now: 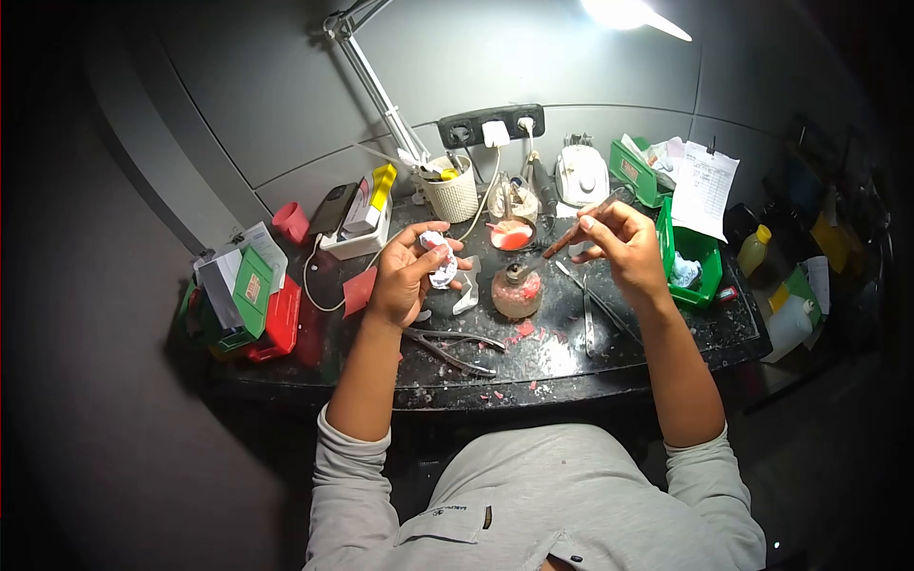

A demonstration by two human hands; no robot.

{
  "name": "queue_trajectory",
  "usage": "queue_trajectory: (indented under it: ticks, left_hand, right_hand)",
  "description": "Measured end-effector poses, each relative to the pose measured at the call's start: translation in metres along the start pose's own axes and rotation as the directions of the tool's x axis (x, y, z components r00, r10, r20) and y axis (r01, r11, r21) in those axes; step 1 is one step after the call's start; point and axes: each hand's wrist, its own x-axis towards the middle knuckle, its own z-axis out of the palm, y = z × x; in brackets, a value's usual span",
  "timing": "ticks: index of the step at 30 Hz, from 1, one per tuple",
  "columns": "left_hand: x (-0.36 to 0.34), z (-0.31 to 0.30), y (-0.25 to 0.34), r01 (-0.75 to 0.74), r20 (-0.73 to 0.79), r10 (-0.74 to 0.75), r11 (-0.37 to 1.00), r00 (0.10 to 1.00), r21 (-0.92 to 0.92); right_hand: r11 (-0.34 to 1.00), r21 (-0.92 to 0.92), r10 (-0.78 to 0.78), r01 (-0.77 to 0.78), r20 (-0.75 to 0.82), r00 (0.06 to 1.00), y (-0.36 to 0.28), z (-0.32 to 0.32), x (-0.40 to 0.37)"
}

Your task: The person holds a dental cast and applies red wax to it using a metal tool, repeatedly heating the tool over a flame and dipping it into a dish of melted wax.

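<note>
Desk (571,360): burner (517,290) at centre, between left hand (405,276) with cast (441,259) and right hand (624,247) with rod (576,228). Pliers (452,344) before burner, bowl (511,234) behind. Cup (455,195) at back, socket strip (490,124) behind it. Left bins (252,295) at the far left, right bin (693,252) at the right.

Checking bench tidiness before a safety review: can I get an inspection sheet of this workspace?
Surface: dark bench, strewn with pink scraps.
Job's things: white cast, slim tool, glass burner between the hands.
Clutter: pliers, green bin, white cup, red box.
Hands: left hand holds the cast; right hand holds the tool.
Cables: white cable loops at left; plugs in the power strip.
Surroundings: grey wall, desk lamp, light on above.
</note>
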Motion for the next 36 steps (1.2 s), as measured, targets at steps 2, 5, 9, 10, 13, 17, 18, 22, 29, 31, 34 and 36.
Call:
queue_trajectory:
  ticks: [2,5,9,10,13,17,18,22,29,31,34,36]
  left_hand:
    - [0.0,-0.001,-0.001,-0.003,-0.019,0.004,0.999,1.0,0.038]
    - [0.0,-0.001,0.0,0.019,-0.037,-0.017,0.999,0.999,0.049]
    - [-0.001,-0.001,0.0,0.031,-0.06,-0.028,0.999,0.998,0.044]
    - [0.0,-0.001,0.0,0.03,-0.059,-0.027,0.999,0.998,0.044]
    - [-0.001,-0.002,-0.002,0.034,-0.074,-0.032,0.999,0.997,0.034]
    - [-0.001,0.0,0.0,0.045,-0.079,-0.04,0.997,0.996,0.06]
    - [-0.001,0.001,0.0,0.046,-0.073,-0.045,0.999,0.996,0.011]
    - [-0.001,0.001,0.0,0.037,0.006,-0.037,0.998,0.999,-0.05]
    - [-0.004,0.009,0.005,0.003,0.091,-0.003,1.0,0.996,-0.002]
    - [-0.003,0.007,0.005,0.006,0.094,-0.007,1.0,0.996,0.002]
    - [-0.004,0.007,0.004,0.008,0.101,-0.008,1.0,0.995,0.004]
    - [-0.004,0.009,0.005,0.007,0.105,-0.007,1.0,0.994,0.003]
  right_hand:
    - [0.999,0.001,-0.032,0.032,-0.047,0.998,-0.002,0.005,-0.002]
    - [0.999,-0.015,-0.041,0.04,-0.06,0.997,-0.001,0.005,-0.001]
    - [0.999,-0.046,-0.016,0.013,-0.066,0.998,-0.006,0.003,-0.003]
    - [0.999,-0.046,-0.017,0.014,-0.066,0.998,-0.006,0.002,-0.003]
    - [1.0,-0.022,0.018,-0.019,-0.059,0.998,-0.008,0.001,-0.003]
    - [0.975,0.094,0.202,-0.201,-0.004,0.979,-0.008,-0.003,-0.001]
    - [0.963,0.116,0.245,-0.245,0.018,0.969,-0.007,-0.004,-0.001]
    - [0.972,0.109,0.202,-0.207,0.058,0.978,-0.003,-0.005,-0.004]
    - [0.97,0.074,0.23,-0.23,0.006,0.973,-0.005,-0.004,-0.002]
    - [0.97,0.073,0.231,-0.23,0.001,0.973,-0.004,-0.004,-0.002]
    - [0.97,0.07,0.233,-0.232,-0.009,0.972,-0.003,-0.005,-0.002]
    - [0.97,0.07,0.235,-0.234,-0.014,0.972,-0.004,-0.004,-0.002]
